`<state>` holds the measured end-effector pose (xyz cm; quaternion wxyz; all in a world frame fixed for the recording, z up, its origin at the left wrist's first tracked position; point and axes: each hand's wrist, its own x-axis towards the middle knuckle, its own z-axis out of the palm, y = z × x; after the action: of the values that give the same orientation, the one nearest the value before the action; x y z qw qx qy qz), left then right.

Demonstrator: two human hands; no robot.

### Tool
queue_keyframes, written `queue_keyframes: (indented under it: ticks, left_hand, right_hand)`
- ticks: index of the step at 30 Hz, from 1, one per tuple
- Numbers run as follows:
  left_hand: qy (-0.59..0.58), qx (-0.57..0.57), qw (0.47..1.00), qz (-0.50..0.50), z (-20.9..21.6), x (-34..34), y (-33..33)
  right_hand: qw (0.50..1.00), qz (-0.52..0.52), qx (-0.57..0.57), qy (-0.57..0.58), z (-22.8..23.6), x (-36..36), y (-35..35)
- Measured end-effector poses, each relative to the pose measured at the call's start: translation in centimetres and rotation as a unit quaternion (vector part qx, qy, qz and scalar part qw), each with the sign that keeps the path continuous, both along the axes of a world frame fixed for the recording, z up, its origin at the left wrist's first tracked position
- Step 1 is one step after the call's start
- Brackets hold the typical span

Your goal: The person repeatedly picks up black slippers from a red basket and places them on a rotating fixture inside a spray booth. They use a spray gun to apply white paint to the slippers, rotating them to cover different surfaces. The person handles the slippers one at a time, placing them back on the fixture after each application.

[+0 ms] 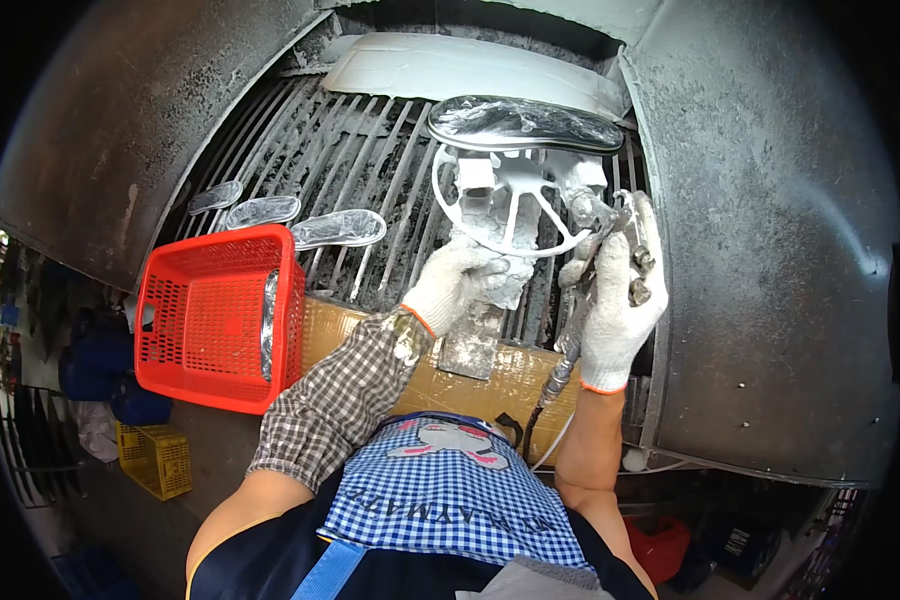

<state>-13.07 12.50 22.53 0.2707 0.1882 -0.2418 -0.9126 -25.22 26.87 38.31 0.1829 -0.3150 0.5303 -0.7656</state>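
A shoe sole (525,125), dark-rimmed and covered in shiny clear film, lies across the top of a white spoked wheel (545,250) on a stand. My left hand (455,285), in a white knit glove, is closed on the near left part of the wheel's rim. In my right hand (625,310), also gloved, is a metal spray gun (610,228) coated with pale residue, its front end beside the wheel's right side. The fingers wrap round its body, and a hose (562,372) hangs below it. The gun's trigger is mostly hidden by the glove.
Three film-covered soles (339,229) lie on the metal grate (370,170) at left. A red plastic basket (210,255) in front of them holds another sole (269,325). Metal booth walls (770,250) flank both sides; cardboard (420,385) lines the near edge.
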Motion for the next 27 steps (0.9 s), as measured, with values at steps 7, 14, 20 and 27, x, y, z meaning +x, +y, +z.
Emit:
queue_keyframes:
  ticks: [7, 14, 20, 27]
  left_hand:
    - [-0.004, -0.026, 1.000, 0.015, -0.7, -0.3, 0.0]
    - [0.002, -0.015, 1.000, 0.007, -0.6, -0.2, -0.1]
    - [-0.008, -0.002, 1.000, 0.012, -0.7, -0.2, -0.1]
    - [-0.024, -0.005, 1.000, 0.009, 0.5, -0.2, 0.0]
  right_hand:
    - [1.000, 0.010, 0.005, 0.027, -0.4, 0.2, 0.5]
    - [1.000, 0.005, -0.014, -0.020, -0.4, -0.4, 0.1]
    - [0.997, -0.028, -0.043, -0.053, -0.1, -1.0, 0.6]
    - [0.996, -0.080, -0.026, -0.026, 0.3, -1.7, 1.2]
